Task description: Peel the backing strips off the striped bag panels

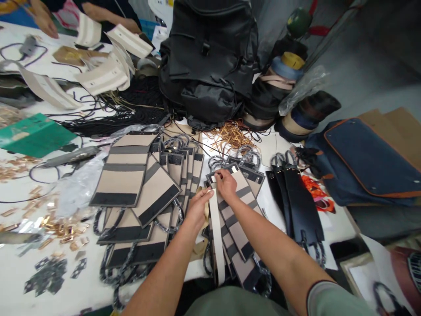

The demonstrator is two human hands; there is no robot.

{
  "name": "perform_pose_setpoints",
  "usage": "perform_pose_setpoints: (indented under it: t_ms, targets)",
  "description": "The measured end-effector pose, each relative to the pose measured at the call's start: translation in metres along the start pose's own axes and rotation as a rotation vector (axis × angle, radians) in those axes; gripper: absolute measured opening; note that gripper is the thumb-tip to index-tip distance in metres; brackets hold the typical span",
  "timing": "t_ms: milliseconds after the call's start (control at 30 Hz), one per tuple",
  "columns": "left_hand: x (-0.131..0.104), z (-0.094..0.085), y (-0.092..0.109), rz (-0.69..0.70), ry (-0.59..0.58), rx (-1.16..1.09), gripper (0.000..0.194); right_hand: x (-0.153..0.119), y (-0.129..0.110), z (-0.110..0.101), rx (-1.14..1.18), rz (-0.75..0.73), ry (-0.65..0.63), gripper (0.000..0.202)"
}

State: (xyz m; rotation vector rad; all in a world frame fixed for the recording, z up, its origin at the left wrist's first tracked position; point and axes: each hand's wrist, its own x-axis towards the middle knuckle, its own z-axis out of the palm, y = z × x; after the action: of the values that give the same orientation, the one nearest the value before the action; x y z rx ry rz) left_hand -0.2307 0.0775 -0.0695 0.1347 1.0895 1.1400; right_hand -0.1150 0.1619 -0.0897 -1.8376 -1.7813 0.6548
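My left hand [197,208] is closed on the upper end of a long white strip of tape [216,237], which hangs down toward my lap. My right hand [226,185] is closed at the top edge of a striped beige and black bag panel [239,228], with a small white piece of tape [213,178] at its fingertips. Another small white piece [234,168] sits near that panel's top corner. More striped panels lie beneath it, with plastic-wrapped handles [251,158] at their far end.
Striped bag panels [123,175] with wrapped handles are piled to the left. A large black backpack [213,52] stands behind. Black straps [297,197] and a navy bag [371,153] lie right. Gold metal pieces [62,224] are scattered left. Another person's hands [46,22] work at far left.
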Motion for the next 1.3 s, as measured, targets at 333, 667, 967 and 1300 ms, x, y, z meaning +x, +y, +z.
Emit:
perform_pose_setpoints:
  t_ms: [333, 667, 967, 1300]
  targets:
    - [-0.044, 0.064, 0.015, 0.176, -0.410, 0.387, 0.022, -0.057, 0.014, -0.139, 0.111, -0.205, 0.061, 0.041]
    - [-0.070, 0.074, -0.028, 0.272, -0.236, 0.762, 0.040, -0.019, 0.163, -0.361, 0.332, 0.271, 0.244, 0.050]
    - [-0.074, 0.089, -0.058, 0.338, -0.050, 0.815, 0.050, -0.086, 0.081, -0.217, 0.690, 0.092, -0.416, 0.053]
    - [-0.086, 0.073, -0.068, 0.452, -0.156, 0.789, 0.040, -0.099, 0.059, -0.171, 0.630, 0.089, -0.465, 0.030]
